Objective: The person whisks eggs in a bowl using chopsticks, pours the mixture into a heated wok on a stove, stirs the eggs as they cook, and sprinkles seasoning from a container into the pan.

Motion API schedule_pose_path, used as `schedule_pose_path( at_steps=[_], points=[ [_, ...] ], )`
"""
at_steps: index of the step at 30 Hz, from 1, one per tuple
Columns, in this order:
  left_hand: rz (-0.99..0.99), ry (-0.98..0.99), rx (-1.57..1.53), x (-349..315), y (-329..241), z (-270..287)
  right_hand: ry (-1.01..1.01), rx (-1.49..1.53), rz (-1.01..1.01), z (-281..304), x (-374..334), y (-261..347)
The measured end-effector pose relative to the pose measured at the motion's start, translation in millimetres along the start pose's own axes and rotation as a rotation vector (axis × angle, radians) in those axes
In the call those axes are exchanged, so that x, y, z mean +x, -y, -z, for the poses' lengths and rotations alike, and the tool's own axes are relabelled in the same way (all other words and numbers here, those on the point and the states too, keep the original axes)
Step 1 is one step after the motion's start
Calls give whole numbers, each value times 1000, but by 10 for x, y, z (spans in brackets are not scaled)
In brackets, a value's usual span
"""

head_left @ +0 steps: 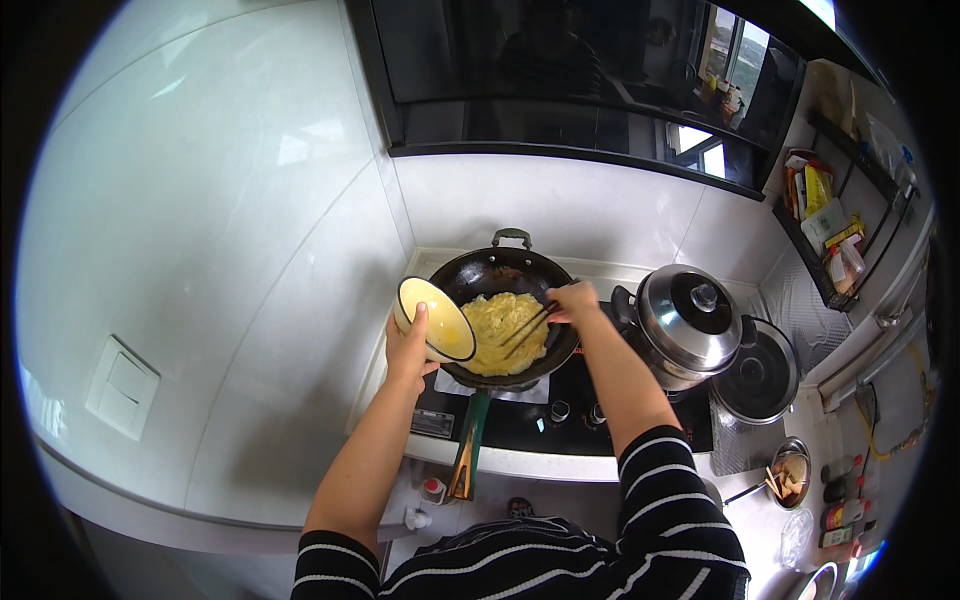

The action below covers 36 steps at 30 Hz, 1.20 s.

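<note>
On the far left, a white switch plate (124,387) is on the wall. To the right of it, the left hand (406,352) grips a cream bowl (428,312) with a dark rim, the thumb lying on the inner side and the fingers around the outside. The bowl is above the left edge of the wok (462,278), and it is tilted; its mouth looks toward the right, and the long axis of its oval outline goes from upper left to lower right. Inside, a small patch has a stronger yellow.

The wok stands on the black stove (590,435). Its long green and wooden handle (474,440) points toward the person, leaning slightly left, and its small loop handle (512,237) is at the opposite, far side. In the wok lies a soft yellow egg mass (490,325). Dark chopsticks (530,328) go into it; their long axis runs from upper right to lower left, with the tips pointing at the egg mass. The right hand (573,300) is closed around their upper part, over the right side of the wok.

Farther right stands a steel pot (665,322) with its lid on, then a dark round pan (757,378), and near the right edge some bottles (842,490).
</note>
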<state>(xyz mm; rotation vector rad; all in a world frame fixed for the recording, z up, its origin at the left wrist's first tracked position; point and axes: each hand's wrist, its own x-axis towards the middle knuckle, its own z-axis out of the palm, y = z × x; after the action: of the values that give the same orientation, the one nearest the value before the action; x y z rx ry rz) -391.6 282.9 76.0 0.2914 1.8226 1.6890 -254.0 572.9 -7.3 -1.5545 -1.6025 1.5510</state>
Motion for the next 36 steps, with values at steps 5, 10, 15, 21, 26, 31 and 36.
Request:
schedule_pose_path(
  at_steps=[5, 10, 15, 21, 26, 31, 36],
  points=[
    [-9, 9, 7, -42, -22, 10, -480, -156, 238, 281, 45, 175],
    [-27, 2, 18, -64, -48, -44, -420, 205, 255, -665, 137, -271],
    [-20, 7, -17, -48, -47, 24, 63, 104, -24, -205, -18, -9],
    [-9, 13, -22, -30, -75, -23, -469, -25, 289, 139, 121, 9],
    [-26, 25, 9, -3, -67, -33, -96, 294, -5, -294, -119, -140],
    [-27, 39, 14, -18, -102, -10, -230, 4, 221, 365, -239, 217],
    [-14, 31, -3, 7, -60, -2, -478, -254, 361, 442, -90, 135]
  ],
)
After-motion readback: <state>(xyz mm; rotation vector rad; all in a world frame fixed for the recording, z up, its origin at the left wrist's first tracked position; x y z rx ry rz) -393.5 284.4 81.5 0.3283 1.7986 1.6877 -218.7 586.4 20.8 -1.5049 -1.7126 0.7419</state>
